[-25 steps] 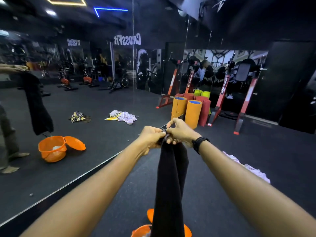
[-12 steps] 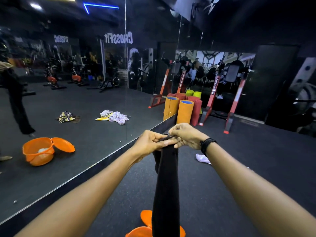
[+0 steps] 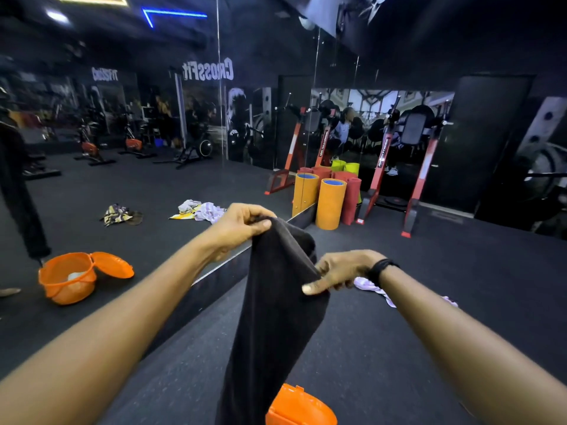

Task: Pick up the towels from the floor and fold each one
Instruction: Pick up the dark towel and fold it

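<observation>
two bare forearms reach in from the bottom corners of the view, with no sleeve showing on either one. the left hand point(image 3: 236, 225) wears nothing – no ring, no band. just behind the right hand point(image 3: 343, 271), a black wristband point(image 3: 380, 268) wraps the wrist – narrow, dark and matte, with what looks like a thicker piece on top; its detail is too small to read.

A dark brown towel point(image 3: 276, 317) hangs lengthwise, its top edge pinched in the left fingers point(image 3: 260, 223), one side pinched lower in the right fingers point(image 3: 316, 286). Beyond the right fingers, a pale lilac towel point(image 3: 368, 286) lies crumpled on the floor point(image 3: 460, 286).
</observation>
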